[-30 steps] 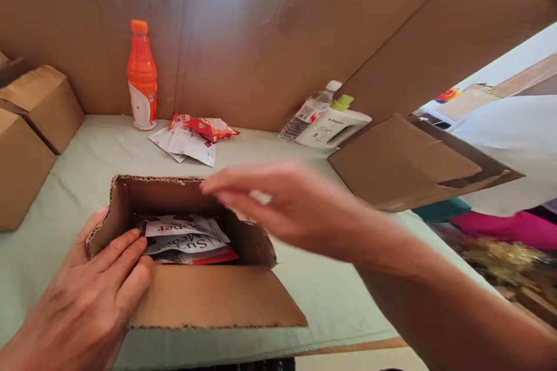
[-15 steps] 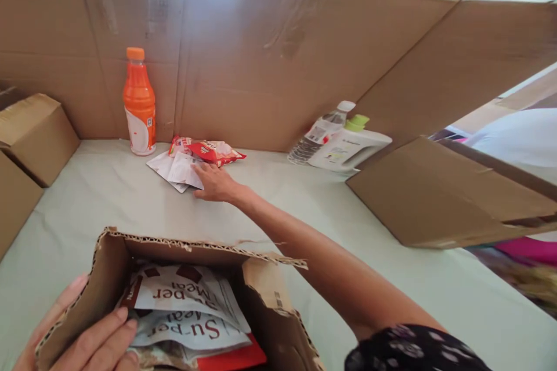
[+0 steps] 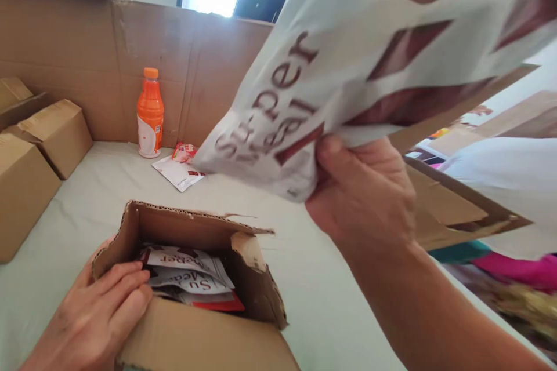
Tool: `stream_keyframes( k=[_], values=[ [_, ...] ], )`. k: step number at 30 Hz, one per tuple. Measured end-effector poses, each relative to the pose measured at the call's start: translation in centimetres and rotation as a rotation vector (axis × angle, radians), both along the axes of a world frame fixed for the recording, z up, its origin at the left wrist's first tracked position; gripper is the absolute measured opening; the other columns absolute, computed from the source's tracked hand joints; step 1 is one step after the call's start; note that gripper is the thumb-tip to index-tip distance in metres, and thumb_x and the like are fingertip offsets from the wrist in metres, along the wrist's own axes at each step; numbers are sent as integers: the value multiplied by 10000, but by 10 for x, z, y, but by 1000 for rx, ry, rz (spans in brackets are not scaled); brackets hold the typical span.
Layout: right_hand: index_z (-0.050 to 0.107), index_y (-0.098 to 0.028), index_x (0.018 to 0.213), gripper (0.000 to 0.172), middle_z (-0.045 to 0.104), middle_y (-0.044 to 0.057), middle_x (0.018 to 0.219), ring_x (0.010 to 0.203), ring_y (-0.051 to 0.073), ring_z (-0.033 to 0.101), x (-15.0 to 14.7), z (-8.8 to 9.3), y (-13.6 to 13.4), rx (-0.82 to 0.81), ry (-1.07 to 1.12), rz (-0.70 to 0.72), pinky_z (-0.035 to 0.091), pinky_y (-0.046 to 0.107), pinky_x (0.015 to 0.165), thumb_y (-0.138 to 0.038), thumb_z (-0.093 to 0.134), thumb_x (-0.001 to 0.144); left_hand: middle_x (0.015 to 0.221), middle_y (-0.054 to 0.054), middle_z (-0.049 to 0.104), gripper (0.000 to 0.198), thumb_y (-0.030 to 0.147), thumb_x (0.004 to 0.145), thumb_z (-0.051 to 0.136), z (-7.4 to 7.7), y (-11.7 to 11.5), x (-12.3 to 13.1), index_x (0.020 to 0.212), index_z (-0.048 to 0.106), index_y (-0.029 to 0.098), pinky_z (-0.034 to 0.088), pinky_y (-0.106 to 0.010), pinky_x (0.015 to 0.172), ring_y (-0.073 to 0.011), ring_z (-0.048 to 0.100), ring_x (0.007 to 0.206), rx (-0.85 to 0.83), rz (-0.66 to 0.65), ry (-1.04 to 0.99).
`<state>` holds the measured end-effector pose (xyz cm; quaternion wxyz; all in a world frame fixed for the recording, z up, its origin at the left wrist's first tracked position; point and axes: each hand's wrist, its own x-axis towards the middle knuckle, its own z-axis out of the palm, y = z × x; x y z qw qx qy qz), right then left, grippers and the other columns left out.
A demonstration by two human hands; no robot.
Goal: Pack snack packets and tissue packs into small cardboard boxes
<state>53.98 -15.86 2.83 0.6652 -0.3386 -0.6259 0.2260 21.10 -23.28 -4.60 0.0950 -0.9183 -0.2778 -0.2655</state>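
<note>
My right hand [image 3: 365, 191] pinches the lower edge of a white "Super Meal" pouch [image 3: 339, 81] with brown shapes, held up close to the camera. Below on the left, my left hand [image 3: 98, 307] grips the wall of an open cardboard box [image 3: 209, 336], thumb side hidden. Inside the box lie several similar pouches [image 3: 187, 275] and something red [image 3: 220, 301]. Beyond it, on the pale cloth, rest another white pouch [image 3: 176, 177] and a small red-and-pink packet [image 3: 185, 152], partly covered by the raised pouch.
An orange bottle [image 3: 150, 116] stands by the tall cardboard wall [image 3: 152, 40] at the back. Cardboard boxes [image 3: 56, 133] sit at the left. To the right, another box [image 3: 448, 203] lies behind my arm, with coloured cloth [image 3: 517, 269] beyond the edge.
My right hand has picked up a pouch from the back pile and raised it toward the camera, rightward. My left hand stays on the box. The view has shifted.
</note>
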Motion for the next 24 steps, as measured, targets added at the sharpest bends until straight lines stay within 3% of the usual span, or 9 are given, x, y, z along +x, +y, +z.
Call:
stream_keyframes(
  k=[2, 5, 8, 11, 14, 16, 19, 21, 24],
  values=[
    [732, -313, 969, 178, 755, -37, 844, 843, 152, 723, -11, 6, -36, 21, -237, 81, 582, 267, 750, -227, 577, 983, 1032, -55, 781, 362, 7, 796, 449, 3, -3, 6, 1073, 595, 191, 503, -357, 889, -215, 722, 1028, -19, 25, -33],
    [716, -244, 1002, 290, 766, 3, 877, 771, 162, 719, -30, 6, -67, -9, -869, 141, 555, 261, 684, -80, 482, 954, 949, -51, 755, 363, -13, 754, 421, 2, -9, 13, 1011, 570, 197, 461, -374, 793, -229, 709, 937, -55, 75, -86],
    [697, -172, 978, 316, 762, 56, 856, 714, 211, 723, -57, 3, -72, -238, -1457, 67, 505, 287, 608, 25, 498, 831, 941, -49, 734, 396, -28, 686, 421, -3, -14, 13, 970, 573, 201, 405, -377, 747, -244, 684, 913, -112, 114, -70],
    [714, -128, 989, 284, 772, 116, 881, 796, 270, 752, -89, -6, -59, -372, -1762, 105, 505, 307, 631, 26, 545, 820, 921, -41, 717, 392, -36, 660, 425, -5, -15, 10, 933, 572, 203, 378, -385, 743, -246, 664, 876, -154, 150, -35],
    [747, -87, 1011, 266, 776, 193, 1001, 961, 309, 753, -112, -18, -39, -384, -1808, 202, 539, 332, 729, 5, 534, 880, 893, -41, 701, 357, -23, 653, 448, -3, -11, 10, 903, 565, 203, 404, -413, 769, -256, 657, 853, -176, 176, 11],
    [764, -94, 1008, 262, 783, 189, 1013, 966, 298, 757, -115, -21, -29, -410, -1807, 242, 551, 327, 747, -13, 540, 900, 909, -49, 705, 349, -21, 658, 456, 0, -10, 10, 904, 564, 202, 440, -445, 800, -266, 666, 874, -164, 166, 22],
    [725, -156, 1205, 324, 787, 125, 1102, 1007, 255, 750, -96, -13, -32, -355, -1653, 250, 569, 319, 820, -90, 594, 916, 1170, -109, 699, 396, -36, 724, 461, 5, -13, 8, 1025, 584, 190, 463, -530, 980, -308, 640, 1145, -47, 116, -28],
    [672, -192, 1305, 368, 760, 90, 1215, 1084, 225, 724, -69, -3, -47, -229, -1341, 146, 562, 324, 915, -159, 583, 949, 1397, -135, 590, 397, -22, 809, 502, 6, -20, 0, 1129, 584, 198, 396, -551, 1138, -316, 517, 1357, 52, 91, -118],
    [728, -211, 1161, 262, 790, 52, 1106, 982, 187, 743, -24, 5, -81, -93, -895, -143, 581, 297, 874, -246, 520, 1005, 1555, -112, 445, 491, 83, 880, 631, 0, -31, -17, 1331, 529, 247, 367, -470, 1208, -273, 446, 1438, 84, 154, -330]
  ],
)
